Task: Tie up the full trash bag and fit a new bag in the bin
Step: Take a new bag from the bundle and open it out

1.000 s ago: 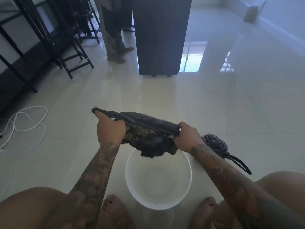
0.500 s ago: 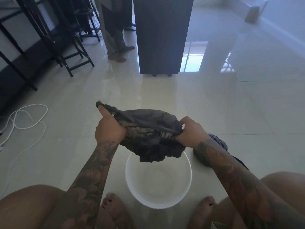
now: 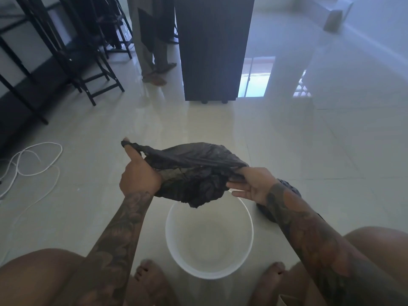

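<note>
New bag (image 3: 194, 173) in both hands' pinch

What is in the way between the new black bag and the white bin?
Nothing visible. Both hands, left hand and right hand, hold the new bag right above the white bin, whose mouth is open and looks empty.

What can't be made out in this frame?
- Tied full bag, head view: mostly hidden behind the right forearm; its knot is unseen.
- New bag: its mouth is bunched, opening unclear.
- Right hand: grip on the bag edge partly hidden by folds.
- Bin bottom: blurred.
</note>
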